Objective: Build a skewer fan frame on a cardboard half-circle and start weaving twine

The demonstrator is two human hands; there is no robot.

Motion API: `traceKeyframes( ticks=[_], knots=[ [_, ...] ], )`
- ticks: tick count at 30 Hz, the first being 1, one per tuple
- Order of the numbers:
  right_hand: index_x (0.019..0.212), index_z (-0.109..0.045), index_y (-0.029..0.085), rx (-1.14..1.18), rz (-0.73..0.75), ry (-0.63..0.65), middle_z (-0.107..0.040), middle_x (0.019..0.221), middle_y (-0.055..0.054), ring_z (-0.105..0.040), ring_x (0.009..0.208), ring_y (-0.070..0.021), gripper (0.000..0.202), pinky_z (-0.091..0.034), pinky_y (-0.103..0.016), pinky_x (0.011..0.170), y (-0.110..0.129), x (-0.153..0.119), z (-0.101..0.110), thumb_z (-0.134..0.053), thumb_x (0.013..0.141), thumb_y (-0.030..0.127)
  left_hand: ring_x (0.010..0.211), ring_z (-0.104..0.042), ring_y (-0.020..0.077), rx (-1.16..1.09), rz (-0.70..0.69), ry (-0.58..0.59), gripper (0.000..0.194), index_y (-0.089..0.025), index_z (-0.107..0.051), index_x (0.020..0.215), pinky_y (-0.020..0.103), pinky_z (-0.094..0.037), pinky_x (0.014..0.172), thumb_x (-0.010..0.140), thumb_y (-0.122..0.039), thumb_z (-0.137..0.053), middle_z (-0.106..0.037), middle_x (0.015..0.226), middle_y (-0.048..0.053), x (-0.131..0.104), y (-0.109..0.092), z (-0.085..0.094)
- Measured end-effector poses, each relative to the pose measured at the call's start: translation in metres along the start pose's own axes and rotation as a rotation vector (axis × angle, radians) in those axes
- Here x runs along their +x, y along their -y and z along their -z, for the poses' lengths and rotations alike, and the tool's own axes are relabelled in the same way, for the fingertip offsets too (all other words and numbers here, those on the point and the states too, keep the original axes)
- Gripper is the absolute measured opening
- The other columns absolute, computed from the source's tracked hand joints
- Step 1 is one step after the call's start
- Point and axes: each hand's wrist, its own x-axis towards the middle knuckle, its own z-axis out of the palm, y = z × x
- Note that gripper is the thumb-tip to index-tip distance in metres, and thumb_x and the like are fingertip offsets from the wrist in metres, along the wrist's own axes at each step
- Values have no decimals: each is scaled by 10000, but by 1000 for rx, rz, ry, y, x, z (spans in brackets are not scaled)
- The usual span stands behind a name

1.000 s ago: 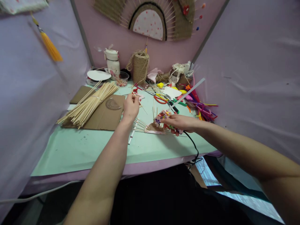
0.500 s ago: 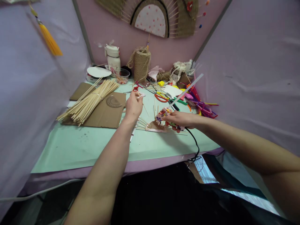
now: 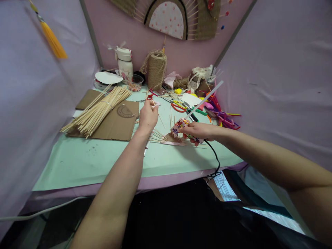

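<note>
My right hand [image 3: 194, 131] is wrapped round a flower-patterned glue gun [image 3: 179, 126]. A long translucent glue stick [image 3: 206, 98] juts from its back, and a black cord [image 3: 217, 157] trails down. Below the gun lies a brown half-round piece [image 3: 169, 139] with a pale pink strip along its straight edge and thin wooden sticks fanning out. My left hand [image 3: 148, 114] is closed in a pinch, left of that piece and above the table. A small pale pink piece [image 3: 157, 104] shows at its fingertips; thin sticks are close by, and I cannot tell whether they are held.
On the left, a bundle of wooden sticks [image 3: 100, 112] lies over cardboard [image 3: 121, 129] with a protractor [image 3: 126, 111]. At the back stand a white bottle [image 3: 125, 64], a clear bowl [image 3: 134, 83] and a twine spool [image 3: 156, 71]. Pliers [image 3: 192, 116], scissors [image 3: 178, 107] and pipe cleaners [image 3: 225, 117] lie right.
The view has shifted slightly. Both hands stay in nearly the same places, with the glue gun still in the right one.
</note>
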Motion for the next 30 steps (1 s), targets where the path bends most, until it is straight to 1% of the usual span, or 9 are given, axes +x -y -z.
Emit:
traceKeyframes(
  ticks=[5, 9, 13, 16, 20, 25, 30],
  knots=[
    [730, -584, 189, 40, -8, 22, -592, 649, -54, -555, 504, -139, 579, -364, -228, 410, 0, 1, -2, -486, 794, 757, 794, -617, 218, 15, 25, 12, 87, -228, -486, 851, 333, -428, 813, 848, -215, -572, -613, 714, 25, 0, -2, 0],
    [754, -606, 181, 56, 11, 34, -588, 648, -50, -565, 510, -141, 591, -387, -226, 420, -2, 2, -2, -490, 791, 760, 820, -622, 228, 42, 15, 9, 112, -234, -467, 834, 351, -431, 837, 847, -202, -573, -627, 738, 32, 0, -3, 1],
    [792, -623, 177, 33, 5, 45, -593, 648, -45, -572, 518, -137, 594, -402, -220, 433, -4, 3, -1, -483, 800, 755, 835, -629, 234, 25, 25, 7, 122, -232, -467, 823, 357, -437, 844, 844, -186, -578, -634, 740, 36, 0, -4, 0],
    [767, -608, 181, 2, 9, 32, -617, 672, -55, -576, 519, -135, 599, -410, -222, 439, -5, 3, -1, -473, 798, 763, 838, -628, 229, 9, 36, 10, 105, -229, -479, 835, 355, -439, 848, 845, -188, -575, -638, 747, 32, 0, -4, 0],
    [757, -598, 186, -4, 15, 42, -624, 671, -57, -581, 522, -140, 586, -417, -228, 443, -5, 3, -2, -470, 803, 756, 872, -629, 238, 11, 34, -7, 121, -227, -497, 877, 357, -443, 856, 828, -163, -587, -651, 793, 38, 0, -4, -1],
    [760, -607, 188, -60, 33, 41, -633, 669, -55, -579, 525, -144, 614, -414, -235, 450, -9, 4, -1, -446, 801, 780, 896, -640, 266, 65, 26, 13, 150, -210, -513, 991, 386, -448, 864, 854, -169, -558, -669, 821, 63, 0, -4, -1],
    [741, -620, 183, -73, 62, 42, -645, 683, -63, -585, 540, -146, 623, -411, -235, 455, -11, 5, 1, -444, 802, 778, 974, -636, 292, 83, 30, 10, 230, -188, -524, 1069, 401, -448, 893, 844, -164, -570, -680, 898, 101, 0, -5, -1]
  ],
)
